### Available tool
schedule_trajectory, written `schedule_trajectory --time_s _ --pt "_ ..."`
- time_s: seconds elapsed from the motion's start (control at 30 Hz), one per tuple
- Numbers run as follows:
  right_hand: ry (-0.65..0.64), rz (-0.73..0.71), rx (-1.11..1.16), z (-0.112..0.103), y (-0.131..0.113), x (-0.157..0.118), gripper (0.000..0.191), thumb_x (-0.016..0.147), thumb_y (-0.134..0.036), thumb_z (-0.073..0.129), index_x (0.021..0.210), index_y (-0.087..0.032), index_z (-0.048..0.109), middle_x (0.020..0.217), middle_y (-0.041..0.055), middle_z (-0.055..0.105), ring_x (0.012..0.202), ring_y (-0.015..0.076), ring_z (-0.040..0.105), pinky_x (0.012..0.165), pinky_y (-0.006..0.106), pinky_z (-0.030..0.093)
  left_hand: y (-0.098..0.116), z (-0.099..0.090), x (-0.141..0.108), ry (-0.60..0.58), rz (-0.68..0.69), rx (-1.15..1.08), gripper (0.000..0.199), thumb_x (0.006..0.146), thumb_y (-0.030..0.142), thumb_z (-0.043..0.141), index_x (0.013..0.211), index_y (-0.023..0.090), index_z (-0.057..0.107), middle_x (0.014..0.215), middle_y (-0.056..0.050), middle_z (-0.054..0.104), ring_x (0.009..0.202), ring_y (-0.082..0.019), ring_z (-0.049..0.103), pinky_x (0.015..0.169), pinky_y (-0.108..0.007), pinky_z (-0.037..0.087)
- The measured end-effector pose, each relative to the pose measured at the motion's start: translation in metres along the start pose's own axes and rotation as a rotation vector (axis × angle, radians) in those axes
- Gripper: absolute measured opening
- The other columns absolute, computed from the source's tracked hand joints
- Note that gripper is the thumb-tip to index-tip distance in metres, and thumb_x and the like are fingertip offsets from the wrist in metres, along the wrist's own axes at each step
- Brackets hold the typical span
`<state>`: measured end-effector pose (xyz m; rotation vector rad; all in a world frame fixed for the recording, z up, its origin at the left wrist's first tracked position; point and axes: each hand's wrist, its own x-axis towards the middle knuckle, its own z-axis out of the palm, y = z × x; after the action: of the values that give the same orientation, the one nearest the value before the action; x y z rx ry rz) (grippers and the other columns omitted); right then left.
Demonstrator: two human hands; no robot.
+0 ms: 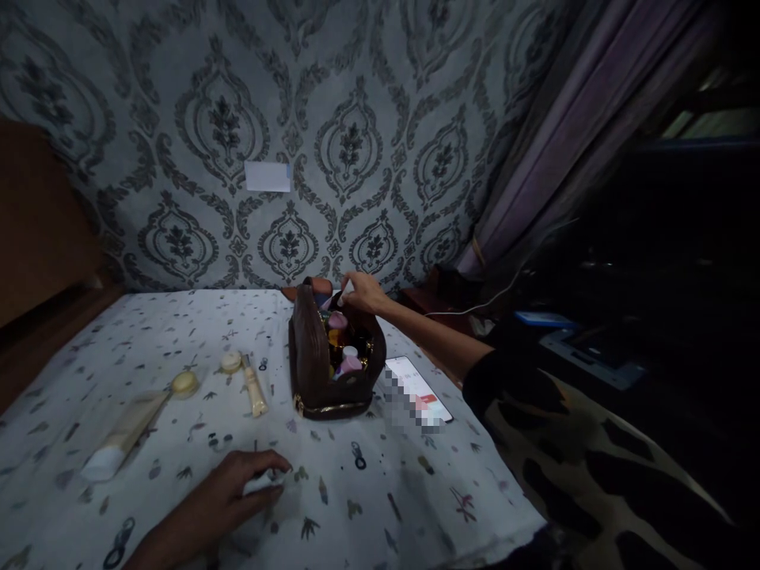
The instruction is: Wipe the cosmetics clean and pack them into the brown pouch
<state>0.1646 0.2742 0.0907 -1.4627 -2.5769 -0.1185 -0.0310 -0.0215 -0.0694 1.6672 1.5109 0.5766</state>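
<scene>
A dark brown cosmetic bag (309, 348) stands unzipped on a patterned white cloth, with several small bottles and caps inside, a pink one (349, 364) among them. Over its far right rim, my right hand (363, 293) pinches a small pale item (344, 296) whose kind I cannot make out. My left hand (255, 479) rests low at the front of the cloth, fingers closed around a small white item (264, 481), mostly hidden. Left of the bag lie a slim beige tube (255, 392), a small round cream-coloured container (231, 362) and a larger tube with a white cap (127, 431).
A gold-lidded round container (184, 385) sits beside the larger tube. To the bag's right lies a lit phone (419, 389). Patterned wallpaper (344, 142) backs the cloth-covered surface (332, 514). A white cable (492, 297) and a purple curtain (552, 134) are at the right.
</scene>
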Motion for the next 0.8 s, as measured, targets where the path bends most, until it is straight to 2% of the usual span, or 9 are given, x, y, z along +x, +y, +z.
schedule_trajectory --time_s 0.2,0.33,0.5,0.63,0.73,0.8 --pt "-0.083 -0.024 -0.043 -0.001 -0.002 -0.01 0.02 0.08 -0.019 0.061 0.094 -0.021 0.075 0.099 0.0069 0.076 0.094 0.021 0.068 0.068 0.024 0.043 -0.007 0.002 0.002 -0.01 -0.014 0.005 0.053 0.086 0.064 0.054 0.123 0.03 0.069 0.125 -0.004 0.07 0.112 -0.026 0.061 0.09 -0.029 0.051" --pt "-0.122 -0.048 -0.09 -0.001 -0.005 -0.014 0.018 0.078 -0.015 0.062 0.087 -0.017 0.077 0.098 0.0108 0.076 0.094 0.0235 0.069 0.067 0.025 0.043 -0.006 0.002 0.001 0.008 0.004 0.006 0.051 0.086 0.064 0.054 0.12 0.03 0.071 0.122 -0.004 0.071 0.11 -0.026 0.061 0.092 -0.029 0.051" --pt "-0.118 -0.087 -0.133 -0.004 -0.006 -0.017 0.022 0.082 -0.015 0.058 0.091 -0.017 0.078 0.099 0.0109 0.076 0.094 0.0225 0.069 0.068 0.024 0.044 -0.005 0.002 0.0 0.021 0.021 -0.017 0.048 0.086 0.061 0.056 0.12 0.031 0.071 0.122 -0.004 0.071 0.112 -0.026 0.061 0.094 -0.029 0.051" --pt "-0.084 -0.115 -0.174 -0.007 -0.003 -0.023 0.027 0.087 -0.018 0.054 0.101 -0.019 0.076 0.101 0.0087 0.076 0.095 0.0211 0.069 0.071 0.024 0.044 0.005 -0.002 -0.002 0.015 0.022 -0.003 0.044 0.087 0.056 0.056 0.12 0.03 0.071 0.121 -0.004 0.071 0.108 -0.025 0.062 0.094 -0.031 0.051" --pt "-0.048 -0.131 -0.228 -0.007 -0.002 -0.027 0.03 0.09 -0.019 0.05 0.107 -0.017 0.075 0.106 0.0127 0.075 0.1 0.0245 0.067 0.076 0.027 0.045 0.015 -0.006 -0.003 0.005 0.03 -0.003 0.04 0.088 0.05 0.056 0.118 0.029 0.071 0.118 -0.003 0.072 0.103 -0.023 0.063 0.091 -0.03 0.051" --pt "-0.047 -0.151 -0.272 -0.007 -0.003 -0.029 0.029 0.091 -0.02 0.051 0.103 -0.015 0.076 0.105 0.0171 0.074 0.104 0.0283 0.066 0.081 0.031 0.045 0.019 -0.007 -0.003 0.003 0.048 -0.011 0.038 0.088 0.048 0.056 0.116 0.028 0.072 0.114 -0.003 0.073 0.1 -0.022 0.063 0.087 -0.028 0.051"
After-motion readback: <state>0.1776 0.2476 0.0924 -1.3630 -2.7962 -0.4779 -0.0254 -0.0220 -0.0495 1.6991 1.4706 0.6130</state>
